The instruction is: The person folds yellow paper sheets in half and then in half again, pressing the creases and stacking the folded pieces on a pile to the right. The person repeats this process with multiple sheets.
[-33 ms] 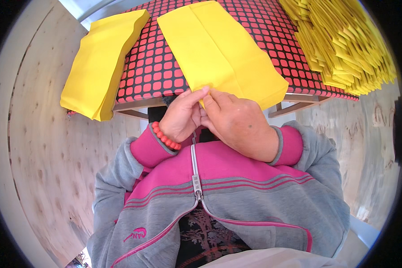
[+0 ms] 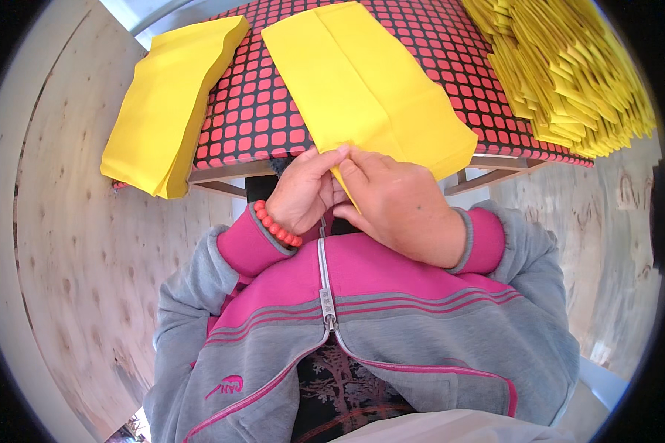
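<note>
1. At 12 o'clock from both hands: yellow folded piece [image 2: 369, 81], on red-and-black table [image 2: 247, 122].
2. Left hand [image 2: 303, 190], right hand [image 2: 403, 203]: fingers curled, both pinching its near corner.
3. 10 o'clock: yellow stack [image 2: 162, 96]; 2 o'clock: yellow pile [image 2: 569, 74].

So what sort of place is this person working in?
Likely an indoor workspace, though whether home or workshop I can't tell: a red-and-black patterned table, flat yellow material held over its near edge, and a big yellow pile on the right.

Lettering [image 2: 231, 385] on jacket [image 2: 451, 336] and zip pull [image 2: 327, 303]
</note>
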`<action>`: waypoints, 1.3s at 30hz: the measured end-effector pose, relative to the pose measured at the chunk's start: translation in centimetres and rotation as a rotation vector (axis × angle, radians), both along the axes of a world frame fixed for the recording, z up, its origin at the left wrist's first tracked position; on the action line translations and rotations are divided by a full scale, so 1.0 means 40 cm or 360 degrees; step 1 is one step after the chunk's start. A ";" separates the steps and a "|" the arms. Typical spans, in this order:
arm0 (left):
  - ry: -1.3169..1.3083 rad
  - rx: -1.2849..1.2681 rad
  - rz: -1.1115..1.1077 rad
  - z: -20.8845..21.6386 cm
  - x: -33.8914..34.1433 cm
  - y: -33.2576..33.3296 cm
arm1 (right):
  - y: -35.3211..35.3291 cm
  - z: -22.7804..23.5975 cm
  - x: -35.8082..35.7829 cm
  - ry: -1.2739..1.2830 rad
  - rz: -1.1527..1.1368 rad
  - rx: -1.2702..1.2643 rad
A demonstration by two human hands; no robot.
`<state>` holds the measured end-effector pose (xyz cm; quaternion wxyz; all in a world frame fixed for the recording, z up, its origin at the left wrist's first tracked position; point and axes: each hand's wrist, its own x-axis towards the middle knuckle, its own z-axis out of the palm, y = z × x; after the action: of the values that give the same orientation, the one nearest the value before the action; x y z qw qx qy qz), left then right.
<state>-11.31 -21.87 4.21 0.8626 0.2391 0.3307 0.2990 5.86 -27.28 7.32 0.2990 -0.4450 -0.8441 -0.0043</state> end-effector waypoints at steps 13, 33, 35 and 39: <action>0.0011 0.0191 -0.0117 0.033 -0.179 -0.038 | 0.093 -0.023 0.345 -0.0104 -0.0282 -0.0063; 0.2105 0.2694 -0.1077 0.111 -0.085 0.608 | 0.203 -0.085 0.010 -0.0147 0.0061 0.0172; 0.1946 0.2877 -0.0971 0.076 -0.069 0.556 | 0.217 -0.085 0.007 -0.0134 0.0064 0.0145; 0.1790 0.2950 -0.0837 0.032 -0.115 0.423 | 0.242 -0.099 0.016 -0.0189 0.0071 0.0046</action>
<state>-15.92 -4.95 5.50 0.1144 0.9542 0.2622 0.0873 6.52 -17.61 3.35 0.2547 -0.4207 -0.8700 -0.0363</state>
